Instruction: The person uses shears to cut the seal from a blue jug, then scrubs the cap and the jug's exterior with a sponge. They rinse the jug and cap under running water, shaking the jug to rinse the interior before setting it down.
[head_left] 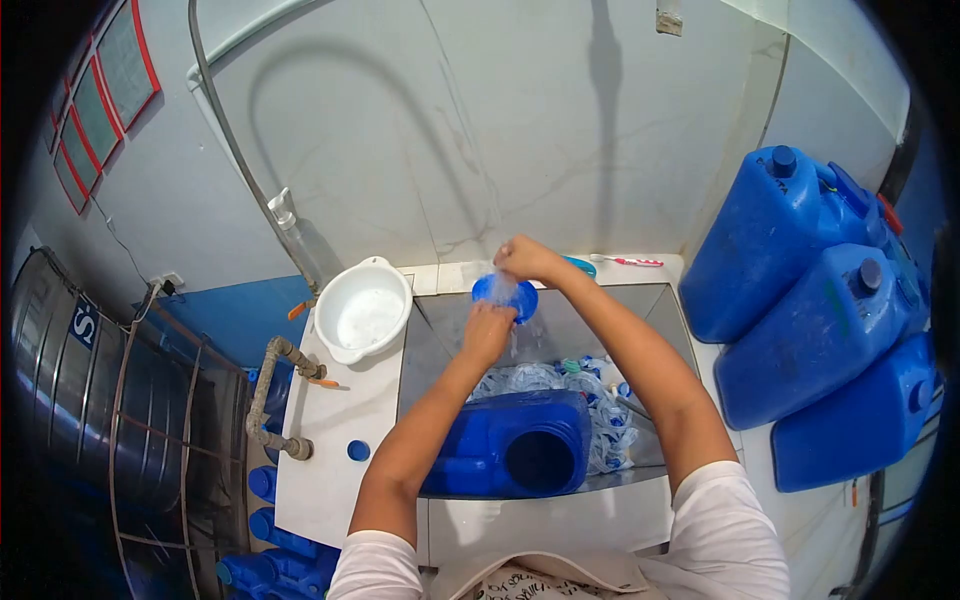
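My left hand [489, 332] grips the edge of a round blue lid [522, 300] over the back of the sink. Just above the lid, my right hand [522, 258] has its fingers bent together; what they hold, if anything, is too small to tell. Water or suds show in and below the lid. Nearer to me, a blue jug [500, 445] lies in the sink with its round opening facing me. Clear plastic pieces with blue and white parts [608, 430] fill the sink around and behind the jug.
A white basin [362, 310] stands left of the sink, near a pipe [262, 392] and a small blue cap [358, 450]. Several blue jugs [760, 245] stand at the right. A pink toothbrush [638, 262] lies on the back ledge. A metal tank [90, 390] is at the far left.
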